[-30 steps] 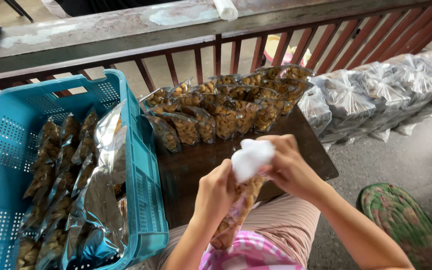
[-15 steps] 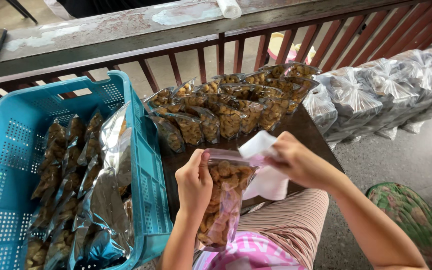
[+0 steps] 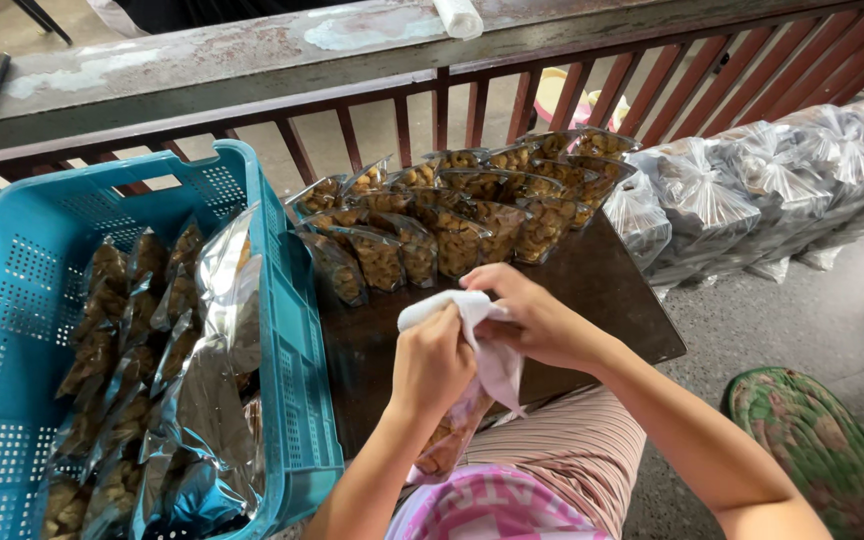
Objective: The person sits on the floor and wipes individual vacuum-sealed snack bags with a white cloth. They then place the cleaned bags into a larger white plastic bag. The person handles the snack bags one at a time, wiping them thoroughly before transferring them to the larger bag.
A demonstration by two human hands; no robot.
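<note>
My left hand (image 3: 434, 362) grips the top of a clear bag of brown snacks (image 3: 448, 436) that hangs down over my lap. My right hand (image 3: 537, 322) presses a white cloth (image 3: 497, 362) against the top of that same bag; the cloth wraps over the bag's mouth and hangs down on the right. Both hands meet above the near edge of a dark wooden table (image 3: 612, 290). The bag's upper part is hidden by the cloth and my fingers.
Rows of filled snack bags (image 3: 452, 225) stand at the table's far side. A blue plastic crate (image 3: 292, 330) at left holds more bags. Tied clear bags (image 3: 752, 190) pile up at right beside a red wooden railing (image 3: 442, 105). A green mat (image 3: 817, 450) lies on the floor.
The bag was held up with the cloth pulled aside to the right; now the bag is lower and the cloth is pressed over its top by both hands.
</note>
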